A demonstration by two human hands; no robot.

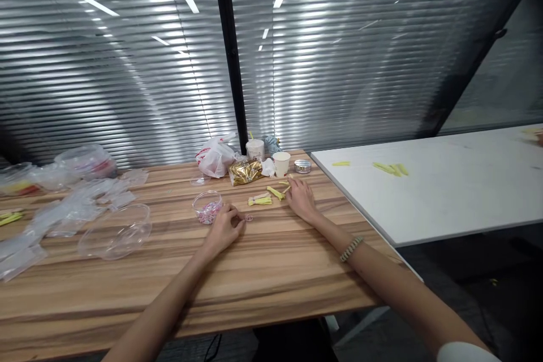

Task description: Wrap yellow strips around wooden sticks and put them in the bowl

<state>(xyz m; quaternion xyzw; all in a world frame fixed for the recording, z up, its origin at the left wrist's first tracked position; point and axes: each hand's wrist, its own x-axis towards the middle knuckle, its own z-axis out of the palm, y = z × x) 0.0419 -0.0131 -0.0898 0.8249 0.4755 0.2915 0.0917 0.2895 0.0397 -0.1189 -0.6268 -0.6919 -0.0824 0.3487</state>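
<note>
My left hand [224, 226] rests on the wooden table [263, 271] beside a clear round bowl [207, 207] of small pink and white bands. Its fingers are curled, with the tips close to a small pinkish band [249, 218]; whether they grip anything is too small to tell. Farther right, my right hand [300, 198] lies palm down, its fingertips at some thin yellow strips [287, 186]. Just left of it are a yellow strip bundle [275, 192] and another bundle [260, 199] with a pale end.
Behind stand a white bag [215, 158], a gold packet [245, 172], paper cups [281, 164] and a round tin [302, 166]. Clear plastic sleeves [72, 209] and a clear lid [116, 232] lie left. The white table [445, 186] holds yellow strips [391, 169].
</note>
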